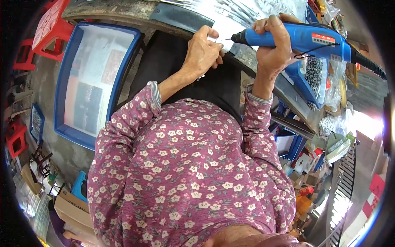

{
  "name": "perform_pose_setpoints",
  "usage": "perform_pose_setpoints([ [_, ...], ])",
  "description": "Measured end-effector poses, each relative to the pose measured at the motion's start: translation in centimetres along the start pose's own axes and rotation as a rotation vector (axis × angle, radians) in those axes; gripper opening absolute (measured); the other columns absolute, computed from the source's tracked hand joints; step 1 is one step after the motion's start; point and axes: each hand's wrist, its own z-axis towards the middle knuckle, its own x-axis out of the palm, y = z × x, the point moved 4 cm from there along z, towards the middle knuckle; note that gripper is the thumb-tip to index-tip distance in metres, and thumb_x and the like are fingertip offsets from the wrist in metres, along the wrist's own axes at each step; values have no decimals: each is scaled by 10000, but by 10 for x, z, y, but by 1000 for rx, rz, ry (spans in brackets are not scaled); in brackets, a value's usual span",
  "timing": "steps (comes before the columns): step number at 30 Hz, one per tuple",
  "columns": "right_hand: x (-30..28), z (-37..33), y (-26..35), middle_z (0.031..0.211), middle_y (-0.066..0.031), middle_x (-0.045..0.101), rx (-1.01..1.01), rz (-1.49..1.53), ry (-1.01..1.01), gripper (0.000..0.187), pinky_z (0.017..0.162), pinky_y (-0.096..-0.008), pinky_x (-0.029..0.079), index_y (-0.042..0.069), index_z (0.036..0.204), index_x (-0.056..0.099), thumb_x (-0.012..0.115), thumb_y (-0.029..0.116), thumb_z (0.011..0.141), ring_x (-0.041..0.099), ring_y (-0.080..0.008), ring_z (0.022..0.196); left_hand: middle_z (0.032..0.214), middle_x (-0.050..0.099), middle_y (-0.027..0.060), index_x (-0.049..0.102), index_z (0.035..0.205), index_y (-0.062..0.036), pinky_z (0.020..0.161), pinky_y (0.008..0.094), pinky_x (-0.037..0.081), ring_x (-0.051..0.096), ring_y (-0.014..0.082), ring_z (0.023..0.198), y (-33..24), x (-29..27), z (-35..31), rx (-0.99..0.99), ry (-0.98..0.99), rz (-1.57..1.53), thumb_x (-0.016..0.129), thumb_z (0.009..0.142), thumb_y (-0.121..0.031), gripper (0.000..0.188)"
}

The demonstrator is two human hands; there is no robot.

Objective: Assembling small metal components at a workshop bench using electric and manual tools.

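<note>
My right hand (275, 45) is wrapped round a blue electric screwdriver (306, 38), which lies almost level with its bit pointing left. Just short of the bit, my left hand (202, 51) has its fingers pinched together at the bench edge. What they hold is small and mostly hidden, with a bit of pale metal (221, 40) showing by the fingertips. On the bench (111, 9) beyond both hands lie several thin metal rods (240, 12) on a bright white surface.
A large blue-rimmed tray (58, 90) stands at my left, near red plastic stools (50, 26). To the right, a blue bin (297, 78) holds many small dark metal pieces (313, 71). The tool's black cord (372, 66) trails right. A cardboard box (73, 209) sits at lower left.
</note>
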Motion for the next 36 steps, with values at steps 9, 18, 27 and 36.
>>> perform_pose_setpoints([
  [9,14,2,4,664,-82,514,222,88,-115,229,599,-371,448,-24,977,480,559,67,783,533,-206,592,650,583,112,387,1030,-7,351,196,351,497,95,455,7,3,2,-61,-1,-79,525,814,-36,257],
  [18,11,2,-1,672,-65,527,189,91,-22,181,609,-373,451,-31,938,536,562,86,802,535,-193,618,623,545,103,366,1027,-11,333,198,295,441,86,431,11,6,4,-60,24,-182,525,781,22,294],
  [27,11,-2,-5,709,-72,533,-139,-164,247,164,622,-363,444,21,983,572,514,25,830,533,-170,631,568,556,80,431,965,-15,355,241,387,510,112,445,4,8,1,-74,-23,-162,537,760,2,231],
  [36,44,10,10,599,-56,522,248,-113,-142,176,464,-252,411,-10,851,503,623,42,732,508,-127,493,581,560,83,419,957,-28,358,239,378,504,108,453,17,4,5,-69,-59,-166,538,774,-7,219],
])
